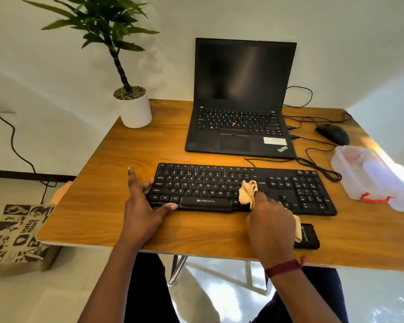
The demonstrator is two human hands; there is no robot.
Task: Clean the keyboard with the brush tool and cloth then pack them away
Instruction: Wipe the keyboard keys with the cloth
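Here, cloth (248,191) pressed to the keyboard (208,183).
The left hand (145,206), fingers spread, braces the keyboard's left end, thumb along its front edge; the right hand (271,217) pinches the tan cloth, which bunches just ahead of its fingertips on the keys right of the space bar.

Both bare forearms reach forward from the lower edge of the view. The left hand (145,206) lies spread, palm down. Its forefinger points straight ahead, the other fingers (149,185) bend slightly onto the left end of the keyboard (219,183), and the thumb presses along the keyboard's near edge. The right hand (271,217), back upward, curls round a tan cloth (248,191), which bunches out ahead of its fingertips and trails behind the palm. A dark red thread band (282,268) circles the right wrist.
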